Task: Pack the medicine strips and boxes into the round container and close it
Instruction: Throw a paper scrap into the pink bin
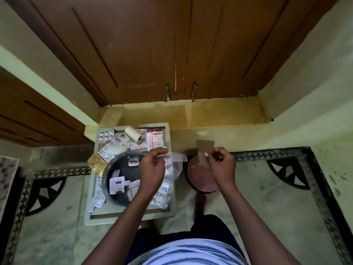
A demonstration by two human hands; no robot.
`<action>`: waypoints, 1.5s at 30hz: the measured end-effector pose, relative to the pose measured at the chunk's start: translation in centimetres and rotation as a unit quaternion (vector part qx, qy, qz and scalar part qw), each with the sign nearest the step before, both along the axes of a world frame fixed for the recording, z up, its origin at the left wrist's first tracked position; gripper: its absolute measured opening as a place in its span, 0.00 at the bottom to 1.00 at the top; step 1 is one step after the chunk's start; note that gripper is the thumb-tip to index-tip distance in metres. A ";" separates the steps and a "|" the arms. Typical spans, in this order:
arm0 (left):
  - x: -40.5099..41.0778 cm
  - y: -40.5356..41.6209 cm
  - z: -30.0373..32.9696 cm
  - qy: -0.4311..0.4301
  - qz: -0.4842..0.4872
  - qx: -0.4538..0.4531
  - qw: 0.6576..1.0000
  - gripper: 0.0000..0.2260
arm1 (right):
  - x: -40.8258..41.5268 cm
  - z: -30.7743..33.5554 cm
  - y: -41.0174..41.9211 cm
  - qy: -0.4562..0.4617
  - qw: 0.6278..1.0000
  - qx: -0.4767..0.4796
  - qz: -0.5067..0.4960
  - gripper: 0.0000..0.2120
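Mid-packing: right hand fingers pinch a brown strip, left hand fingers clamp a clear packet; next, likely lower both into round container.

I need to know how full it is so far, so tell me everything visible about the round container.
The round container is a dark, shallow-looking tin with a pale metallic rim, open, no lid on it. It sits in the grey tray among loose blister strips. Inside lie a white-and-red box and another small packet near the far wall; much dark floor shows. The left hand hangs over its right side, hiding that part.
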State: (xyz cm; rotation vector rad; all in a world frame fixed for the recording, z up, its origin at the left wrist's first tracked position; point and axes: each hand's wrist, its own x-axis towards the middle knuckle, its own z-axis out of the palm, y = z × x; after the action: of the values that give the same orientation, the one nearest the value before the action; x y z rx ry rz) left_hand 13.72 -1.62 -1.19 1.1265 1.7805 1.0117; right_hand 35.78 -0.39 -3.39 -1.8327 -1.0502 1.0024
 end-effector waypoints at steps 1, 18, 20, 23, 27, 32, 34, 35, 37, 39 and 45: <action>1.3 0.2 -0.5 -0.003 0.000 -0.009 1.000 0.17 | 1.3 -0.4 0.4 0.004 1.000 -0.010 0.000 0.05; 14.5 -0.6 -11.0 -0.038 -0.050 -0.207 0.976 0.18 | 10.2 -8.4 -2.9 0.004 0.988 -0.139 -0.062 0.13; 14.8 -1.1 -12.9 -0.026 -0.049 -0.225 0.973 0.17 | 10.3 -10.1 -3.6 0.003 0.984 -0.164 -0.073 0.13; 15.1 -2.1 -16.7 -0.053 -0.030 -0.253 0.966 0.18 | 10.4 -12.6 -4.5 0.005 0.977 -0.197 -0.086 0.08; 15.0 -3.1 -20.5 -0.054 -0.010 -0.284 0.957 0.16 | 10.6 -15.9 -4.7 -0.007 0.974 -0.212 -0.084 0.04; 15.4 -2.2 -25.1 -0.053 0.005 -0.308 0.950 0.19 | 11.4 -21.4 -3.3 -0.013 0.959 -0.270 -0.090 0.03; 16.0 -0.9 -26.7 -0.055 0.018 -0.325 0.944 0.18 | 11.6 -24.0 -2.7 -0.012 0.951 -0.294 -0.091 0.02; 16.3 -0.3 -28.2 -0.056 0.014 -0.332 0.942 0.19 | 11.7 -25.9 -2.3 -0.010 0.948 -0.303 -0.091 0.04; 16.9 0.9 -31.8 -0.055 0.002 -0.337 0.940 0.18 | 11.9 -29.7 -1.4 -0.019 0.944 -0.319 -0.079 0.06; 17.4 2.1 -35.3 -0.055 0.002 -0.355 0.933 0.17 | 12.1 -33.3 -0.5 -0.036 0.939 -0.338 -0.055 0.06; 20.2 5.3 -46.4 -0.046 0.001 -0.373 0.927 0.16 | 13.0 -45.0 2.4 -0.081 0.927 -0.367 0.003 0.17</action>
State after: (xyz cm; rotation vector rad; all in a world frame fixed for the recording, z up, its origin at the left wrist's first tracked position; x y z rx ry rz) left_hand 33.97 3.69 -47.56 0.5801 1.8403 0.3040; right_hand 48.83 2.06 -48.34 -2.5474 -0.8229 1.3896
